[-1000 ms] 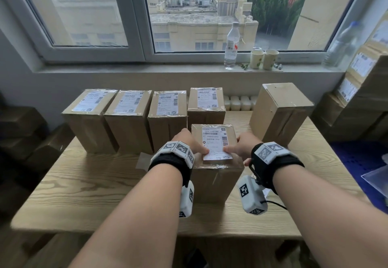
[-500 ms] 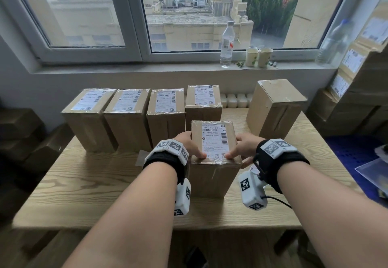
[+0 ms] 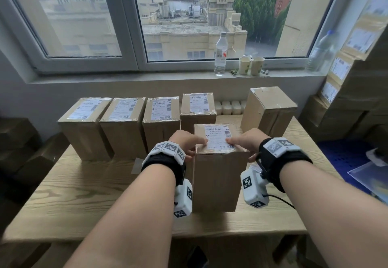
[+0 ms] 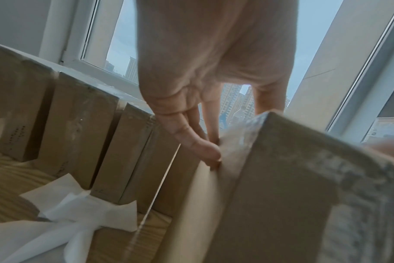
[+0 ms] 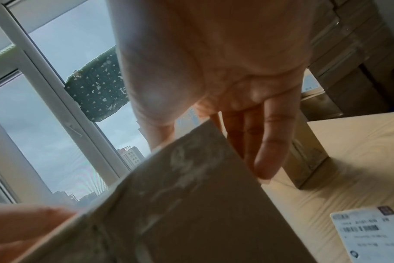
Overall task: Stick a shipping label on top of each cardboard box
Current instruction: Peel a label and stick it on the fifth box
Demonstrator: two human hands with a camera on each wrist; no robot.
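Note:
A tall cardboard box (image 3: 218, 179) stands on the wooden table (image 3: 84, 194) right in front of me, with a white shipping label (image 3: 218, 134) lying flat on its top. My left hand (image 3: 195, 145) straddles the top left edge: the thumb presses the label and straight fingers (image 4: 205, 147) lie down the box's (image 4: 281, 195) left side. My right hand (image 3: 241, 143) mirrors it on the right edge, fingers (image 5: 265, 156) straight down the side of the box (image 5: 180, 204). Behind stand several labelled boxes (image 3: 123, 129) in a row. An unlabelled box (image 3: 268, 110) stands at the back right.
White backing papers (image 4: 79, 213) lie on the table left of the box. Another label sheet (image 5: 371, 234) lies on the table to the right. A bottle (image 3: 220, 57) and paper cups (image 3: 251, 65) stand on the sill. Stacked boxes (image 3: 346, 83) and a blue crate (image 3: 344, 152) crowd the right side.
The label's near end, loose and slanted a second ago, now lies flat on the box. Both thumbs have moved in onto the label.

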